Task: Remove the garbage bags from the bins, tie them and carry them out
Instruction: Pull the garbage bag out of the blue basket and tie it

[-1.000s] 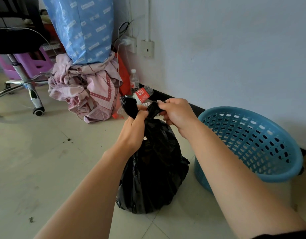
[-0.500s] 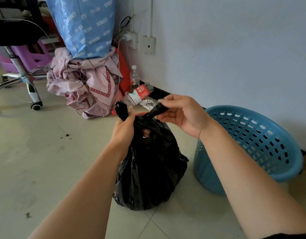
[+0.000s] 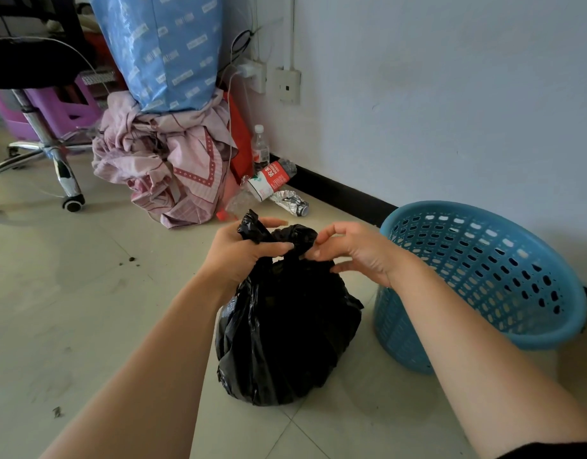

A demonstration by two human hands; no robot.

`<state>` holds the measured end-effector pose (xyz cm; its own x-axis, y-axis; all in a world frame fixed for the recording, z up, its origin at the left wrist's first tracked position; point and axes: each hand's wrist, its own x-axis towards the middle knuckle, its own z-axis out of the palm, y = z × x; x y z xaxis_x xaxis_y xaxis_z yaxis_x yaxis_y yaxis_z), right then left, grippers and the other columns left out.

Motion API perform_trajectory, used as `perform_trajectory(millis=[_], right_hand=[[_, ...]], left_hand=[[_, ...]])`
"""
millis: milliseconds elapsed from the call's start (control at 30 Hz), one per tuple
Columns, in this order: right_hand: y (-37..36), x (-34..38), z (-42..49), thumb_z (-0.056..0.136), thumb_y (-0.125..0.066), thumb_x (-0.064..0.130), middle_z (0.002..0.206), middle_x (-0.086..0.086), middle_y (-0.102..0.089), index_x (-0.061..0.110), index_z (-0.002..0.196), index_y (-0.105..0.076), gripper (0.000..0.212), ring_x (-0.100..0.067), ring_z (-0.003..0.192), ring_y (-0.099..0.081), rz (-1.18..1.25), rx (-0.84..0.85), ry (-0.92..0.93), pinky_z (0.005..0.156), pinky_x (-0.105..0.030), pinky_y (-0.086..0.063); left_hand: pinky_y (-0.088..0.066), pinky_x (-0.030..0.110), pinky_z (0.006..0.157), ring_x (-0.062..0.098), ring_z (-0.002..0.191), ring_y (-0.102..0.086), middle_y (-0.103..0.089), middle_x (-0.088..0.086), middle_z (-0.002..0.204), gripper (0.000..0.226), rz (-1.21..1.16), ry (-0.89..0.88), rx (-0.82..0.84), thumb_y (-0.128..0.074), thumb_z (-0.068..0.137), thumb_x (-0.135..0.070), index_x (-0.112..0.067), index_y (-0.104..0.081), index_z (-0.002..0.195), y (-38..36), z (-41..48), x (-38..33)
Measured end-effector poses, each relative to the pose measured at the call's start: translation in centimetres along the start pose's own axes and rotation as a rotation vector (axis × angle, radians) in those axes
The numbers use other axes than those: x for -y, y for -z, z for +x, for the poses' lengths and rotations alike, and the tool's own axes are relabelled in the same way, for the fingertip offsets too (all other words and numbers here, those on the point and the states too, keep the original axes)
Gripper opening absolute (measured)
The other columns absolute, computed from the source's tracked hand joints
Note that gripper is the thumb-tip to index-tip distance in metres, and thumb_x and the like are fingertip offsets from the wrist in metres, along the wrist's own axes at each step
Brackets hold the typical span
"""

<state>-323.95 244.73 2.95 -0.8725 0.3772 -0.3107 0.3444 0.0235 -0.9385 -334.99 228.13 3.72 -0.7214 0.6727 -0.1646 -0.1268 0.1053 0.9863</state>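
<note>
Pale floor tiles (image 3: 87, 293) ran up to a white wall (image 3: 451, 94) with a dark skirting strip, and right in the middle of the floor sat the black garbage bag (image 3: 285, 332), out of the bin and bulging. Just beside it, on its right, stood the blue plastic bin (image 3: 394, 336), all holes down the side, close to the wall. Both hands were up at the neck of the bag. The left hand (image 3: 239, 256) had its fingers (image 3: 272, 248) curled tight round one twisted tail of plastic, and the end poked up above the fist. The right hand (image 3: 355, 253) pinched the bunched plastic opposite between thumb and forefinger, its other fingers (image 3: 345, 268) loose and spread below. Whether a knot was through, I could not tell. Farther back lay a heap of pink cloth (image 3: 173, 167) under a tall blue sack (image 3: 159, 51), with a red-labelled bottle (image 3: 269, 182) on its side near the skirting and an office chair (image 3: 47, 144) off to the left.
</note>
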Motion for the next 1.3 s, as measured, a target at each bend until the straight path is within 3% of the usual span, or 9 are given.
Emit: perform_trajectory(millis=[133,300,367,467,567,900,1033,1167,1300], right_hand=[[-0.9,0.8,0.4,0.075,-0.075,0.003,0.08,-0.005,-0.064,0.011,0.093,-0.056,0.028,-0.014,0.065,-0.063,-0.164,-0.286,0.116,0.052,-0.022,-0.049],[-2.1,0.0,1.8,0.068,-0.079,0.013,0.114,-0.002,-0.055,0.031,0.124,-0.057,0.063,-0.017,0.102,-0.053,-0.446,-0.161,0.149,0.089,-0.033,-0.045],[-2.6,-0.5,2.2,0.066,-0.078,0.02,0.11,0.003,-0.062,0.036,0.102,-0.069,0.04,-0.015,0.105,-0.053,-0.506,-0.141,0.187,0.095,-0.037,-0.043],[-2.9,-0.7,2.3,0.069,-0.077,0.017,0.072,0.005,-0.061,0.022,0.073,-0.064,0.014,-0.013,0.07,-0.056,-0.456,-0.149,0.176,0.068,-0.034,-0.045],[-3.1,-0.8,2.3,0.071,-0.076,0.012,0.068,0.001,-0.058,0.015,0.075,-0.059,0.018,-0.015,0.063,-0.051,-0.427,-0.164,0.199,0.061,-0.028,-0.039],[-3.9,-0.7,2.5,0.069,-0.08,0.009,0.077,-0.009,-0.063,0.014,0.073,-0.053,0.028,-0.023,0.07,-0.058,-0.314,-0.166,0.218,0.07,-0.037,-0.046],[-4.1,-0.6,2.7,0.068,-0.08,0.007,0.093,-0.014,-0.069,0.016,0.083,-0.056,0.03,-0.029,0.081,-0.066,-0.293,-0.118,0.143,0.077,-0.041,-0.052],[-4.3,-0.3,2.3,0.074,-0.076,0.011,0.07,-0.006,-0.064,0.01,0.073,-0.07,0.006,-0.017,0.065,-0.06,-0.319,-0.008,0.106,0.062,-0.024,-0.045],[-3.9,-0.4,2.0,0.076,-0.074,0.02,0.08,-0.014,-0.069,0.004,0.081,-0.075,0.017,-0.021,0.075,-0.062,-0.313,0.097,0.005,0.075,-0.03,-0.047]], left_hand=[[-0.052,0.016,0.061,0.006,0.064,-0.067,-0.071,0.002,0.078,0.032,0.172,-0.077,0.0,-0.077,0.068,0.007,-0.011,-0.071,0.093,0.1,0.2,-0.3],[-0.046,0.005,0.055,-0.007,0.052,-0.059,-0.063,-0.005,0.068,0.033,0.341,-0.163,0.028,-0.073,0.066,0.016,-0.006,-0.069,0.091,-0.2,0.1,-0.7],[-0.047,0.007,0.058,-0.007,0.053,-0.058,-0.063,-0.006,0.069,0.034,0.409,-0.17,0.037,-0.074,0.065,0.014,-0.01,-0.069,0.088,0.0,0.2,-0.7],[-0.052,0.021,0.068,0.007,0.065,-0.062,-0.065,-0.005,0.073,0.035,0.507,-0.173,0.015,-0.077,0.065,0.009,-0.018,-0.068,0.086,0.4,0.6,-0.3],[-0.054,0.032,0.072,0.02,0.075,-0.066,-0.07,0.002,0.079,0.036,0.58,-0.176,-0.054,-0.076,0.066,0.003,-0.018,-0.068,0.094,0.6,0.9,0.2],[-0.039,0.028,0.053,0.025,0.072,-0.059,-0.066,0.005,0.08,0.016,0.826,-0.131,-0.301,-0.063,0.08,-0.017,-0.022,-0.062,0.095,0.3,1.3,2.2],[-0.042,0.027,0.053,0.017,0.067,-0.058,-0.065,0.003,0.08,0.013,0.618,-0.063,-0.381,-0.066,0.08,-0.014,-0.019,-0.064,0.092,0.3,1.6,2.7],[-0.058,0.031,0.065,0.019,0.07,-0.068,-0.07,0.006,0.079,0.015,0.118,0.09,-0.382,-0.073,0.076,-0.007,-0.015,-0.07,0.088,0.4,1.0,2.2],[-0.055,0.027,0.056,0.02,0.067,-0.069,-0.07,0.005,0.073,0.017,-0.124,0.147,-0.351,-0.071,0.074,0.003,-0.014,-0.069,0.077,0.5,0.5,1.6]])
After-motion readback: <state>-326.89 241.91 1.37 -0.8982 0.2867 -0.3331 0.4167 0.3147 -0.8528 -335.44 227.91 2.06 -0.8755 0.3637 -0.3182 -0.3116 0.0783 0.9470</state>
